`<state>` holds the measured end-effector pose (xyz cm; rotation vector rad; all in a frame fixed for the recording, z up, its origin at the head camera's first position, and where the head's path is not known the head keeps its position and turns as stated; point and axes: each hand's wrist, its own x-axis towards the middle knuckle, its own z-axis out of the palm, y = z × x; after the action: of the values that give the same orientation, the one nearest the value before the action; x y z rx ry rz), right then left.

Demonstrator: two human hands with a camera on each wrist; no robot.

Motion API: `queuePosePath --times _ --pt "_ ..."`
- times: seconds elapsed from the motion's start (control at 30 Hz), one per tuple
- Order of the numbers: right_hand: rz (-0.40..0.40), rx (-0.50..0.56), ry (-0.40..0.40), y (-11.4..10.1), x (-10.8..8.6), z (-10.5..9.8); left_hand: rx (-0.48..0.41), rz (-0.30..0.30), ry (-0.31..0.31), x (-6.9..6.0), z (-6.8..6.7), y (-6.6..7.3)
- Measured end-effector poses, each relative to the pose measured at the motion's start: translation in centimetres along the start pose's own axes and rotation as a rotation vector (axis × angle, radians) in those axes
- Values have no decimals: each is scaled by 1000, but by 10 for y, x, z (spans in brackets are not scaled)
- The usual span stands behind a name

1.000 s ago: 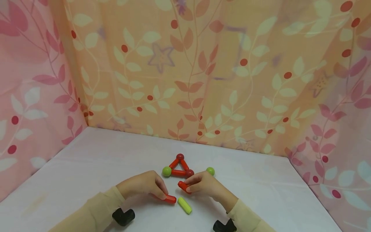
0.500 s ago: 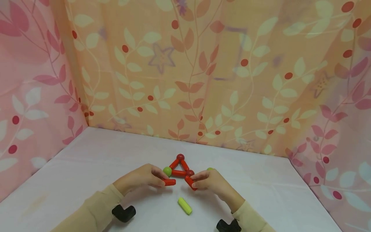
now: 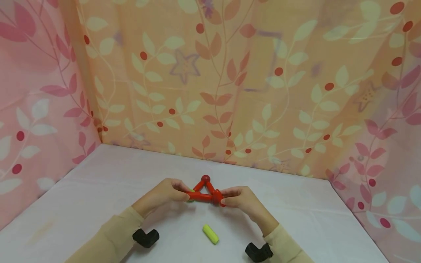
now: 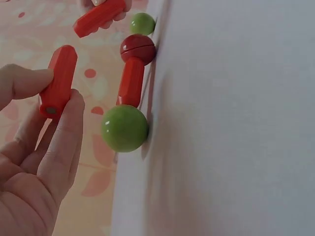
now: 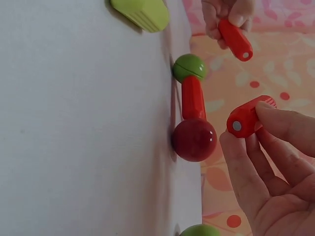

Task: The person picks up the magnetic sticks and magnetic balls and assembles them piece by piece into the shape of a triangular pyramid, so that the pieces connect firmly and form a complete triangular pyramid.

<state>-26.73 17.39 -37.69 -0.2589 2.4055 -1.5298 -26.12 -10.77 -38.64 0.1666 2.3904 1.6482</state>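
My left hand [image 3: 172,193] pinches a red magnetic rod [image 4: 60,78] between thumb and fingers, a grey magnet showing in its end. My right hand [image 3: 242,199] pinches another red magnetic rod [image 5: 248,117]. Both rods are held up off the table, near a triangle of red rods [image 4: 131,82] and balls lying on it. The triangle has a green ball [image 4: 124,129] at its left corner, a dark red ball [image 5: 195,140] at the right and a red ball [image 3: 205,178] at the far corner. In the head view the held rods overlap its near side.
A yellow-green rod [image 3: 210,234] lies on the white table [image 3: 131,164] nearer to me. A loose green ball [image 5: 201,231] stands right of the triangle, hidden behind my right hand in the head view. Patterned curtains [image 3: 184,91] enclose the back and sides.
My left hand has lifted its red rod and moved away from me, up to the triangle's left corner. My right hand has brought its rod in front of the right corner.
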Motion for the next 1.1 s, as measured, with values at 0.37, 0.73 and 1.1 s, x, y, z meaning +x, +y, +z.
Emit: queuePosePath --times 0.37,0.73,1.1 --pt "-33 19 57 -2 10 -1 -88 28 81 15 4 3" --pt "-26 54 185 0 29 11 -151 6 192 29 9 5" --pt "-13 64 189 0 40 18 -142 29 209 38 11 -1"
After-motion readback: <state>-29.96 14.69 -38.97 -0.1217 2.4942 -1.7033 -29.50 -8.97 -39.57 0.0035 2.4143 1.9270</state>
